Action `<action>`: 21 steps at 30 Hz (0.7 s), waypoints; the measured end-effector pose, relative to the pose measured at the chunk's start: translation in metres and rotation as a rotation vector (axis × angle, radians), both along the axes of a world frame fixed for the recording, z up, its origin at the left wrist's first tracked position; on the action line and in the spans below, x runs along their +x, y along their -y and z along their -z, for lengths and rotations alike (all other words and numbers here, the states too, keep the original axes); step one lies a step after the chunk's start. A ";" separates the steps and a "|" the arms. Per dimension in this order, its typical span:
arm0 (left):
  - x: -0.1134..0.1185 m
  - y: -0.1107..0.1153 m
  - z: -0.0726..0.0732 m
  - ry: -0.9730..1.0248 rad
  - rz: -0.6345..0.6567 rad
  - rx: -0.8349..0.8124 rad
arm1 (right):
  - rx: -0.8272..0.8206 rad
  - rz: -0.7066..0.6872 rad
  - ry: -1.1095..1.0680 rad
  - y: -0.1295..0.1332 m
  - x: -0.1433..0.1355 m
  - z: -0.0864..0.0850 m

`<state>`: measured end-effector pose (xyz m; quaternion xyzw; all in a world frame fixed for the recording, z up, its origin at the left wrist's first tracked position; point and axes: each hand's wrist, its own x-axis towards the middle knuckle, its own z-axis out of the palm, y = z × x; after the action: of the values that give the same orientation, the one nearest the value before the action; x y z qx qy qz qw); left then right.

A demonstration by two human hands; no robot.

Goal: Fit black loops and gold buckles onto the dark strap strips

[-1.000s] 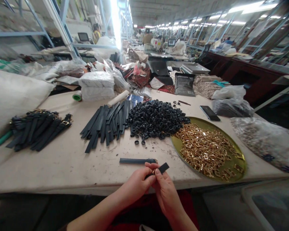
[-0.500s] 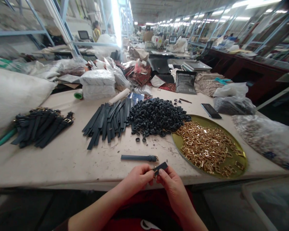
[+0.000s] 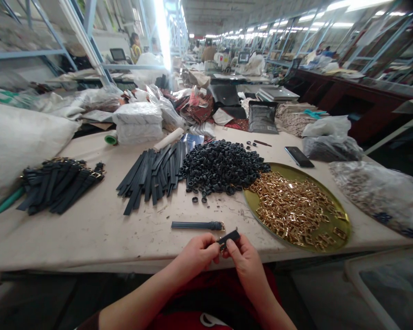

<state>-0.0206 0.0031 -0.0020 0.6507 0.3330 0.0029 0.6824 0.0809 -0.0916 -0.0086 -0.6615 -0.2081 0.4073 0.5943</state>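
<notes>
Dark leather, a short strap piece [image 3: 229, 237], is pinched between both hands at the table's [image 3: 89, 238] near edge, left hand [image 3: 197, 253] and right hand [image 3: 245, 260] closed on it fingertip to fingertip, close enough for fine work. A buckled strap [image 3: 197, 225] lies just beyond, with the gold buckles' tray [image 3: 251, 207] within easy reach on the right.

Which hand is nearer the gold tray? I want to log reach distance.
Right. The right hand sits just beside the tray, near its edge; the left hand is farther off.
</notes>
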 end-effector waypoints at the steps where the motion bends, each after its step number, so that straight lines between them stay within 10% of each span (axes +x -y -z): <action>1: 0.000 0.001 0.000 -0.001 -0.009 0.022 | 0.006 -0.019 -0.042 0.000 0.001 -0.001; 9: -0.004 0.005 -0.004 0.022 -0.035 0.148 | 0.022 -0.136 -0.270 -0.001 0.006 0.006; 16: -0.008 0.007 0.000 -0.015 -0.070 0.288 | -0.120 -0.087 0.405 -0.004 0.004 0.004; 21: -0.011 -0.008 -0.010 -0.056 0.064 0.392 | -0.120 -0.304 -0.029 -0.015 0.014 -0.003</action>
<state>-0.0317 0.0111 0.0077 0.7811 0.3239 0.0278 0.5331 0.0950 -0.0765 -0.0059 -0.6509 -0.2724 0.5137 0.4881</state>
